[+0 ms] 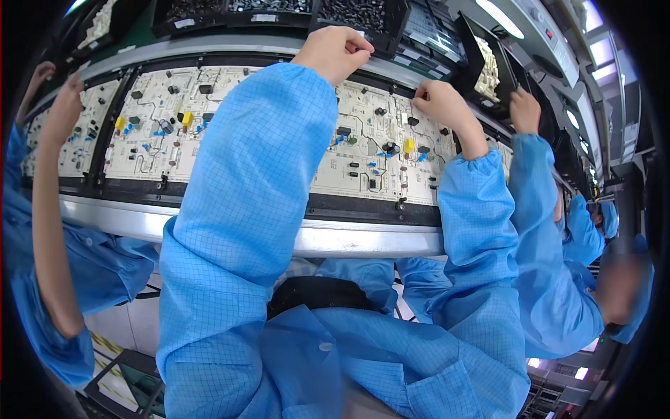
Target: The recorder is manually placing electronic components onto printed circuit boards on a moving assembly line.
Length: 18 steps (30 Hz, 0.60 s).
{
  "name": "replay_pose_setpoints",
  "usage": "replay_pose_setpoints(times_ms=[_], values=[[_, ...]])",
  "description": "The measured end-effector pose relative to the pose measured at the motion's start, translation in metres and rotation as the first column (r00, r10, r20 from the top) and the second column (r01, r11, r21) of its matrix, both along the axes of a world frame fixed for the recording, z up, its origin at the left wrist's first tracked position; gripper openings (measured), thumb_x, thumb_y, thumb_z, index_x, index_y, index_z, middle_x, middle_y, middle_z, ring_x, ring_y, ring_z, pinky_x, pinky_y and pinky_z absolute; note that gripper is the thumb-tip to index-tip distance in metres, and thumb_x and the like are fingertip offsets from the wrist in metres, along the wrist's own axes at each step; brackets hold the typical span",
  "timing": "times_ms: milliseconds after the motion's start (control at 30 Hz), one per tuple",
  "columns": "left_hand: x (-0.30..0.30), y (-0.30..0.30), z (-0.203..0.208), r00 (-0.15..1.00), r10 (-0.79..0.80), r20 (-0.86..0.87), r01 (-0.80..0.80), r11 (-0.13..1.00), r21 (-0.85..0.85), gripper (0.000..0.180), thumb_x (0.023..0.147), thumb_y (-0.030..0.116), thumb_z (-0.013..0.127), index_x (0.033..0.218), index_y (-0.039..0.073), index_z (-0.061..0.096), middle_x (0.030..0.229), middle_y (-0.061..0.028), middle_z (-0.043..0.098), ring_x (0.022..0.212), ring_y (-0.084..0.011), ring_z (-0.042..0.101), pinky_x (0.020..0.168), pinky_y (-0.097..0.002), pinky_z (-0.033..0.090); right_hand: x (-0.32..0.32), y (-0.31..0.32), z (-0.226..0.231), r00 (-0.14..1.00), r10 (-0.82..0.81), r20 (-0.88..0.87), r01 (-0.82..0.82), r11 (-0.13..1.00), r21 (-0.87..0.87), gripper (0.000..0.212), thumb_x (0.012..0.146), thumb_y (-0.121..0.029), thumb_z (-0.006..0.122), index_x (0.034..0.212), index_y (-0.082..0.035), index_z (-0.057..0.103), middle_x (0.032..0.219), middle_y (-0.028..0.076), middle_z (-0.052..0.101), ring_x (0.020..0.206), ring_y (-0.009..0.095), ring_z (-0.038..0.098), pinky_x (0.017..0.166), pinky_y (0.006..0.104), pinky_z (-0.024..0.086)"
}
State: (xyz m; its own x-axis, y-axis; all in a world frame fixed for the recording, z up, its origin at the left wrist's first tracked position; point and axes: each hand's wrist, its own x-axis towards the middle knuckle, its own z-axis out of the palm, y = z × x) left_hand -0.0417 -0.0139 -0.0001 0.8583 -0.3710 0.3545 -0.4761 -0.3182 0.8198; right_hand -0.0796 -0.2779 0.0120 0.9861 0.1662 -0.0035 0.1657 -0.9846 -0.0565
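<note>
Circuit board [366, 157], pale and dotted with small parts, is seen in the head view, set in a black frame [349, 209] below the left hand [335, 52] and partly under the right hand [447, 108]. On the left hand, the fingers are curled and the tips are brought close together; whether something tiny is pinched there cannot be told. On the right hand, the fingers are bent down over the upper right part of the board; whether a part is held or touched by the tips cannot be told either. Below the right hand, a yellow part [408, 145] is seen on the board. To the left of the left hand, past its blue sleeve [258, 140], a second board [157, 157] is seen.

Small parts might be knocked or bent if the right hand is moved too low. Tall parts might also be caught by the loose blue sleeve, since it is stretched right across the boards. If a tiny part is let slip by the left hand, it might be lost among the others.

Just behind the left hand, a black bin [388, 40] is filled with small dark parts. Left of that, dark parts are also kept in a middle bin [293, 21] and a far bin [208, 24]. Up and to the right of the right hand, pale parts [487, 70] are heaped in another black bin. Near that bin, another person's hand [525, 110] is held up.
</note>
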Motion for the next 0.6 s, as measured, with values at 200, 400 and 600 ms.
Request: replay_pose_setpoints(times_ms=[200, 400, 600], values=[[0.007, 0.016, 0.007, 0.989, 0.132, 0.067, -0.132, 0.991, -0.002, 0.020, 0.086, 0.015, 0.065, 0.103, 0.006, 0.069, 0.088, -0.0054, 0.066, 0.080, -0.0128, 0.061, 0.077, -0.0276, 0.051, 0.050, 0.036, 0.049, 0.984, 0.113, 0.137, -0.133, 0.980, 0.147, 0.023, 0.083, -0.020, 0.060, 0.089, 0.002, 0.063, 0.070, 0.011, 0.060, 0.064, 0.017, 0.056, 0.061, 0.0301, 0.045], [0.019, 0.026, 0.001, 0.969, 0.230, 0.088, -0.224, 0.972, -0.067, 0.019, 0.078, 0.014, 0.066, 0.093, 0.003, 0.071, 0.083, -0.0119, 0.068, 0.080, -0.0216, 0.066, 0.077, -0.0327, 0.053, 0.086, 0.106, 0.099, 0.885, 0.159, 0.437, -0.120, 0.986, -0.115, 0.027, 0.083, -0.020, 0.065, 0.096, 0.002, 0.059, 0.091, 0.027, 0.062, 0.085, 0.040, 0.062, 0.075, 0.0435, 0.051], [0.019, 0.030, 0.006, 0.961, 0.245, 0.132, -0.245, 0.969, -0.012, 0.022, 0.084, 0.018, 0.066, 0.102, 0.006, 0.070, 0.088, -0.0062, 0.067, 0.080, -0.0151, 0.063, 0.079, -0.0282, 0.052, 0.048, 0.059, 0.067, 0.947, 0.321, -0.017, -0.320, 0.947, 0.032, 0.021, 0.078, -0.020, 0.071, 0.086, -0.001, 0.068, 0.074, 0.014, 0.066, 0.068, 0.024, 0.064, 0.063, 0.0341, 0.050]])
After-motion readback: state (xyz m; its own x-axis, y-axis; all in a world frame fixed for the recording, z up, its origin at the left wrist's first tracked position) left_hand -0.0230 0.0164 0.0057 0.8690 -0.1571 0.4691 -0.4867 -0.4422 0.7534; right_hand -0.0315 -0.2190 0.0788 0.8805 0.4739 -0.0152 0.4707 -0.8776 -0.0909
